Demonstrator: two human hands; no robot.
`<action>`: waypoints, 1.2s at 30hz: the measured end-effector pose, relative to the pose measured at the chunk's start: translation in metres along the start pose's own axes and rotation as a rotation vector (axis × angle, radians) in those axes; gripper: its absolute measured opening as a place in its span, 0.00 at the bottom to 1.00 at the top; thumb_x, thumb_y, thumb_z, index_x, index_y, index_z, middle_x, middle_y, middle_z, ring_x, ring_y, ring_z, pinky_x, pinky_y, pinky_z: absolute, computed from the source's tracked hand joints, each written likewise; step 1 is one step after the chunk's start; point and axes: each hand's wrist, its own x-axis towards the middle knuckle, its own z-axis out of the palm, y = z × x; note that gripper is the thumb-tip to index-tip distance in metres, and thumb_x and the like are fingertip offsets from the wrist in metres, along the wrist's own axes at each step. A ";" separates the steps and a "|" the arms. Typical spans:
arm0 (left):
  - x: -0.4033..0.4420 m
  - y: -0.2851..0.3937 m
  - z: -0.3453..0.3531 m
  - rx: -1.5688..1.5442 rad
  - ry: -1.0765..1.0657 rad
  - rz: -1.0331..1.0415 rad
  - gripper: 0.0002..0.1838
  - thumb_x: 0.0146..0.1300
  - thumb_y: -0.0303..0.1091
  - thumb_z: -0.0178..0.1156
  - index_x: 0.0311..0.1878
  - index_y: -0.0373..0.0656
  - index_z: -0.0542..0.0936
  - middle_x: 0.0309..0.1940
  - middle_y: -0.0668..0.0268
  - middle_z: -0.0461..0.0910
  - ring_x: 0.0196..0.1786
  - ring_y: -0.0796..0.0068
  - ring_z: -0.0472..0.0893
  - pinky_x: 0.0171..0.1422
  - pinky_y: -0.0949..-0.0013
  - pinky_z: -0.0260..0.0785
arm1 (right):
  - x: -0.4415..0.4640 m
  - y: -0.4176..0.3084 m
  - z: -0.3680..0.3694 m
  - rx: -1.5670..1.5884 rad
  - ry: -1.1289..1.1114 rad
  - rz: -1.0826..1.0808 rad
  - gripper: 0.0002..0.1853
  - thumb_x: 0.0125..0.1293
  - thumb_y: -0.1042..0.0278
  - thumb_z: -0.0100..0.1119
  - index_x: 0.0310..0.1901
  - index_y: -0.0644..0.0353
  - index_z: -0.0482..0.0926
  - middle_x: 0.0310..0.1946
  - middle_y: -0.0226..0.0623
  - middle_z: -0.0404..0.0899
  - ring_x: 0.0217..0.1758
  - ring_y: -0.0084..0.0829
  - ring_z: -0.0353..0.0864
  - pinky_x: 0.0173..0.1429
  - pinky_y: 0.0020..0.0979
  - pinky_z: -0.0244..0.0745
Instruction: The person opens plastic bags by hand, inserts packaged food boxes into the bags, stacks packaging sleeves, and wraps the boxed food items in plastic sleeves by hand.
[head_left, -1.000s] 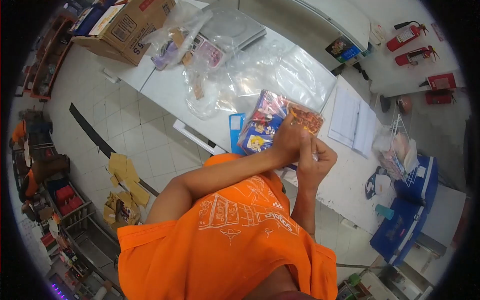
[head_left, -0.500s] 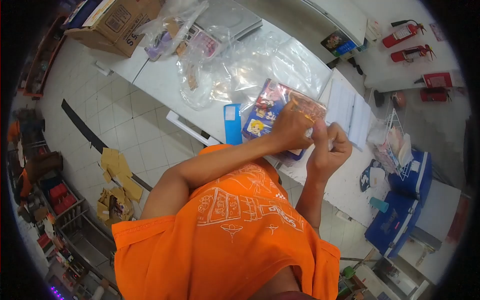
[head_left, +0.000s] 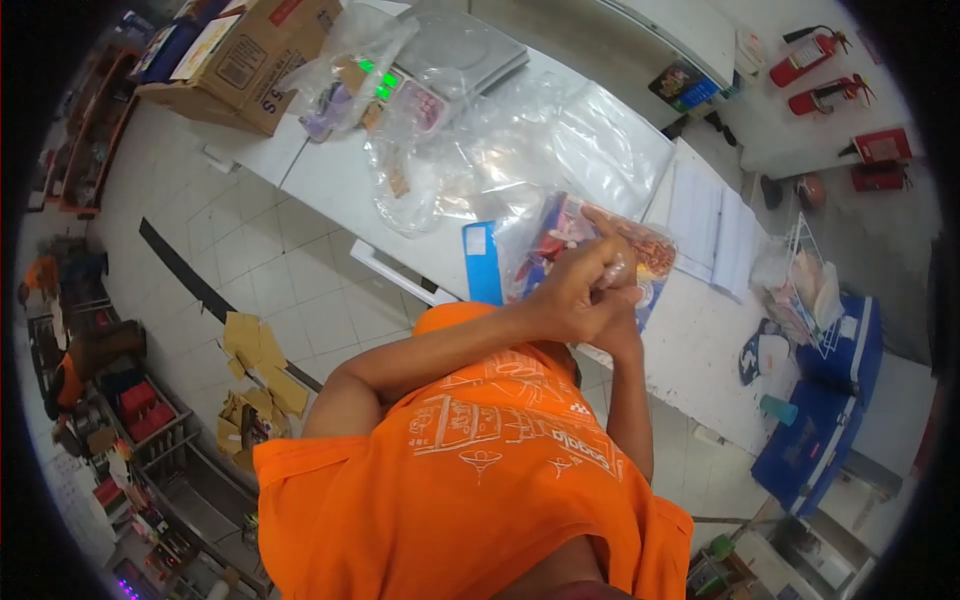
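Over the table's near edge, my left hand (head_left: 575,290) and my right hand (head_left: 622,322) meet and overlap. A small bunched bit of clear plastic (head_left: 617,268) shows between them, pinched in the fingers. My left hand covers part of my right, whose fingers are partly hidden. One finger of my left hand stretches forward. Beneath the hands lies a colourful printed pack (head_left: 652,250) with cartoon figures and a food picture, seemingly inside clear plastic. A blue card (head_left: 481,262) with a white label lies left of it.
Clear plastic bags (head_left: 500,150) spread over the white table (head_left: 330,190). A scale (head_left: 455,45) with a lit green display and a cardboard box (head_left: 245,65) stand at the back left. Papers (head_left: 710,225) lie to the right, near a wire rack (head_left: 810,285) and blue cases (head_left: 815,440).
My hands have come together; my right hand has moved left and under my left. The scale display now glows green. The whole view has shifted slightly.
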 end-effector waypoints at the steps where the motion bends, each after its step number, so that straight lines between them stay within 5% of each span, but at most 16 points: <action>1: 0.003 -0.001 0.000 -0.046 -0.026 -0.013 0.10 0.67 0.30 0.64 0.41 0.43 0.70 0.34 0.69 0.66 0.37 0.80 0.66 0.41 0.73 0.62 | -0.001 0.001 -0.003 0.024 -0.059 0.034 0.39 0.57 0.65 0.69 0.69 0.61 0.62 0.70 0.47 0.65 0.66 0.46 0.69 0.68 0.42 0.64; 3: 0.012 -0.001 0.005 -0.111 -0.015 0.041 0.13 0.66 0.28 0.65 0.32 0.43 0.68 0.28 0.69 0.66 0.32 0.80 0.66 0.35 0.72 0.60 | -0.001 0.000 -0.006 0.088 -0.103 0.058 0.39 0.57 0.64 0.69 0.69 0.62 0.63 0.69 0.47 0.65 0.66 0.45 0.69 0.68 0.41 0.64; 6: 0.017 0.014 0.008 0.118 0.031 -0.010 0.17 0.59 0.28 0.68 0.24 0.39 0.68 0.17 0.61 0.67 0.22 0.68 0.66 0.30 0.66 0.59 | 0.010 -0.005 0.014 0.142 0.021 -0.001 0.38 0.58 0.64 0.68 0.69 0.62 0.63 0.69 0.46 0.65 0.66 0.45 0.69 0.68 0.41 0.64; 9: 0.019 0.018 0.012 0.181 0.118 0.067 0.21 0.63 0.27 0.66 0.20 0.39 0.66 0.14 0.66 0.63 0.21 0.79 0.63 0.27 0.68 0.56 | 0.023 -0.013 0.040 0.224 0.160 -0.035 0.37 0.59 0.63 0.68 0.68 0.63 0.63 0.68 0.46 0.66 0.66 0.44 0.69 0.69 0.40 0.63; 12: 0.019 0.028 0.005 0.111 0.036 -0.027 0.22 0.63 0.27 0.66 0.16 0.37 0.67 0.13 0.65 0.63 0.20 0.79 0.63 0.26 0.68 0.56 | 0.030 -0.019 0.046 0.293 0.206 -0.043 0.37 0.60 0.62 0.68 0.68 0.63 0.63 0.67 0.46 0.66 0.66 0.43 0.69 0.69 0.40 0.63; 18: 0.024 0.051 0.019 -0.045 -0.081 0.206 0.22 0.64 0.26 0.63 0.14 0.36 0.68 0.11 0.62 0.63 0.14 0.74 0.60 0.23 0.66 0.53 | 0.036 -0.025 0.041 0.335 0.203 -0.064 0.36 0.63 0.60 0.67 0.68 0.64 0.63 0.66 0.45 0.67 0.66 0.42 0.69 0.69 0.39 0.63; 24: 0.028 0.069 0.009 0.119 -0.152 0.201 0.20 0.64 0.27 0.63 0.15 0.39 0.71 0.12 0.60 0.67 0.17 0.73 0.69 0.27 0.64 0.57 | 0.040 -0.034 0.046 0.346 0.214 -0.103 0.35 0.65 0.59 0.66 0.68 0.65 0.63 0.64 0.44 0.67 0.66 0.41 0.69 0.70 0.38 0.62; 29: 0.005 0.044 -0.017 0.237 0.258 0.305 0.05 0.66 0.34 0.64 0.36 0.46 0.79 0.38 0.60 0.77 0.42 0.64 0.77 0.47 0.59 0.66 | 0.048 -0.034 0.053 0.394 0.213 -0.160 0.34 0.66 0.57 0.65 0.67 0.66 0.63 0.63 0.44 0.68 0.66 0.40 0.69 0.70 0.37 0.62; 33: -0.020 0.046 -0.042 0.327 0.228 0.166 0.13 0.68 0.32 0.59 0.54 0.46 0.76 0.50 0.60 0.74 0.58 0.57 0.73 0.70 0.53 0.56 | 0.031 -0.037 0.016 0.425 0.191 -0.275 0.34 0.68 0.56 0.65 0.67 0.66 0.63 0.62 0.43 0.68 0.66 0.39 0.69 0.70 0.37 0.61; 36: -0.022 0.028 -0.042 0.578 0.264 0.280 0.13 0.68 0.28 0.54 0.55 0.46 0.76 0.49 0.61 0.74 0.57 0.55 0.72 0.71 0.52 0.52 | 0.010 -0.011 -0.014 0.159 0.094 -0.054 0.23 0.82 0.63 0.45 0.71 0.64 0.58 0.66 0.44 0.64 0.69 0.36 0.66 0.73 0.37 0.60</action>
